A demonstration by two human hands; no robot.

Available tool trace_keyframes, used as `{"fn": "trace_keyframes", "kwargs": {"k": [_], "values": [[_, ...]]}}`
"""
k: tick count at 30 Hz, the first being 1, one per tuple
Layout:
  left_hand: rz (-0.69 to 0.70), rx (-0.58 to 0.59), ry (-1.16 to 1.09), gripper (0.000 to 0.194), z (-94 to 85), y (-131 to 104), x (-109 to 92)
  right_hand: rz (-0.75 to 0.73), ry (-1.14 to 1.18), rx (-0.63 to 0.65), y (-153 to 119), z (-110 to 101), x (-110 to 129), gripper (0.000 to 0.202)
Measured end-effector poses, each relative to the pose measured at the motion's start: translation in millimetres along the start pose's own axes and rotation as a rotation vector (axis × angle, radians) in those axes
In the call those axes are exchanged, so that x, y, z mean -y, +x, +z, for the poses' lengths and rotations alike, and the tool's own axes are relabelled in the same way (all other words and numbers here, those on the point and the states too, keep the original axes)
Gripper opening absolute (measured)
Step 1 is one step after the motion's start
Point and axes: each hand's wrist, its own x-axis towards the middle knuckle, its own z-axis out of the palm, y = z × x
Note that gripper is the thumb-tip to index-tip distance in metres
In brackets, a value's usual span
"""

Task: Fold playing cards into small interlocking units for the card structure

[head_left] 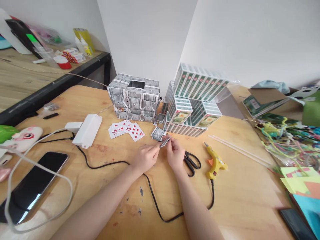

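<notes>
Between my two hands, above the middle of the table, a playing card (165,142) is held at a tilt. My left hand (146,158) pinches its left end, and my right hand (175,151) grips the right end. Just beyond lie face-down cards (158,133) with grey patterned backs. Face-up red diamond cards (136,131) are fanned out to the left. Behind them stands a block-like structure built of cards (135,96), with a dark opening on top. Black-handled scissors (192,162) lie right of my right hand, their blades hidden.
Stacked card boxes (200,100) stand at the back right. A yellow glue gun (214,161) lies on the right, its black cord looping across the table. Clear glue sticks (237,150), a white power strip (87,130) and a phone (32,183) lie around.
</notes>
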Motion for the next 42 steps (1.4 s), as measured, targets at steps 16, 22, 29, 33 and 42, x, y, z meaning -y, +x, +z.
{"fn": "trace_keyframes", "kwargs": {"k": [16,22,29,33,42], "values": [[-0.366,-0.057,-0.086,0.027,-1.7,4.3,-6.1,0.038,0.102,0.095,3.2,4.0,0.8,0.028],[-0.46,-0.036,-0.174,0.03,-6.6,7.4,-5.7,0.065,0.085,0.143,4.1,1.5,-1.3,0.027],[-0.465,-0.016,-0.257,0.031,-6.2,7.4,-4.8,0.035,0.086,0.163,6.5,-1.0,1.0,0.03],[-0.427,0.036,-0.325,0.03,-4.8,6.2,-3.6,-0.015,-0.06,0.113,4.4,-0.7,0.6,0.03],[-0.327,0.074,-0.351,0.028,-2.2,5.7,-11.5,-0.089,-0.532,-0.091,-9.8,11.0,3.8,0.033]]}}
